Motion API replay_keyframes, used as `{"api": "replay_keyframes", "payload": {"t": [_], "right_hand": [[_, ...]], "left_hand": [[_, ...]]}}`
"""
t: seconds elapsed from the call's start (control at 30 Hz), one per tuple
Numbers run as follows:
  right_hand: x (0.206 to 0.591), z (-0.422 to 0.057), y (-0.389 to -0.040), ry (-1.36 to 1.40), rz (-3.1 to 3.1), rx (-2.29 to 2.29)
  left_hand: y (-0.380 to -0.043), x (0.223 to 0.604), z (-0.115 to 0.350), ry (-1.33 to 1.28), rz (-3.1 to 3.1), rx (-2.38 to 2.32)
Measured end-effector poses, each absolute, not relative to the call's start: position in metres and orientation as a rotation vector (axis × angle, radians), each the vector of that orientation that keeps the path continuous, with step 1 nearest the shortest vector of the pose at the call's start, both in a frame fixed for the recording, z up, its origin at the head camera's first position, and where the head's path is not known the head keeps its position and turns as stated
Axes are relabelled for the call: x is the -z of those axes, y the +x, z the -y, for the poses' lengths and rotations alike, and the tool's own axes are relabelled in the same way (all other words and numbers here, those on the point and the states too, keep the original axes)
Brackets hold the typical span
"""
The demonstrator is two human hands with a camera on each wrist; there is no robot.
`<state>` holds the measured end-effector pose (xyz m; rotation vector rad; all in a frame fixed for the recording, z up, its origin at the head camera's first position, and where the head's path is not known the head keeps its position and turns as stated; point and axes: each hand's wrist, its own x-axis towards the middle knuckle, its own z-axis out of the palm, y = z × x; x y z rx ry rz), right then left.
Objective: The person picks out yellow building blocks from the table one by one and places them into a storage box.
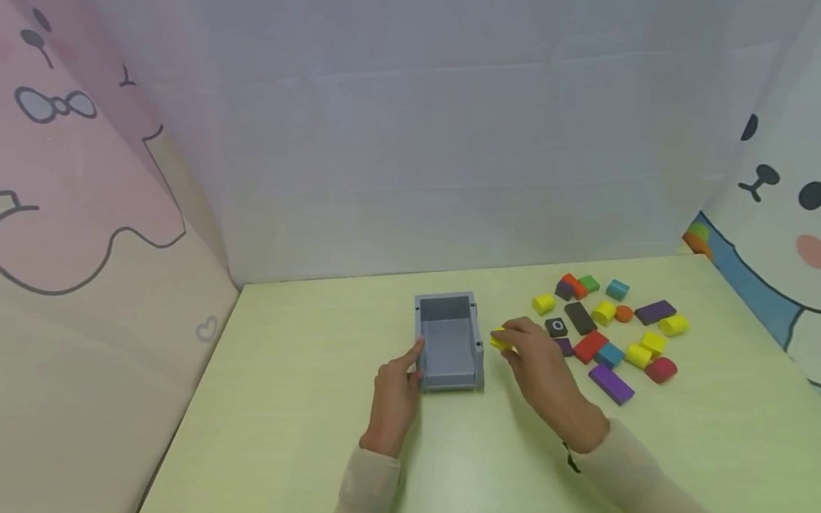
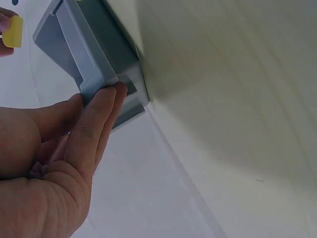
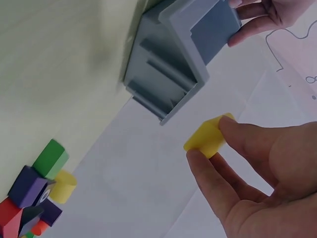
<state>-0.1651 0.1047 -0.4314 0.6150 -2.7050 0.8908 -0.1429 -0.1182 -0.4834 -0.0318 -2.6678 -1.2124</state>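
Note:
A grey plastic bin [image 1: 449, 347] stands on the table, its top facing up. My left hand [image 1: 396, 398] grips the bin's left side wall; in the left wrist view the thumb and fingers [image 2: 91, 124] pinch its rim. To the right of the bin, my right hand [image 1: 541, 373] holds a yellow block [image 3: 208, 136] between thumb and fingertips, raised above the tabletop and apart from the bin. In the right wrist view the block has a rounded side; its full shape is partly covered by the fingers. The bin's inside shows bare grey in the head view.
Several coloured blocks lie scattered at the right of the table [image 1: 285, 407], among them a purple bar [image 1: 611, 383], a red block [image 1: 591, 346], a yellow cylinder [image 1: 543, 303] and a black block [image 1: 581, 318]. A pale curtain [image 1: 461, 149] hangs along the back edge.

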Motion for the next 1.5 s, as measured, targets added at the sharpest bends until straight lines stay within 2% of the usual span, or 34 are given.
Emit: {"api": "replay_keyframes", "payload": {"t": [0.6,1.5], "right_hand": [[0.437,-0.061,-0.172,0.907,2.548,-0.984],[0.466,-0.019,-0.194,1.053,2.689,-0.821]], "left_hand": [[-0.144,0.482,0.119,-0.054,2.647,1.202],[-0.145,0.481,0.119,-0.019,2.673,1.190]]}}
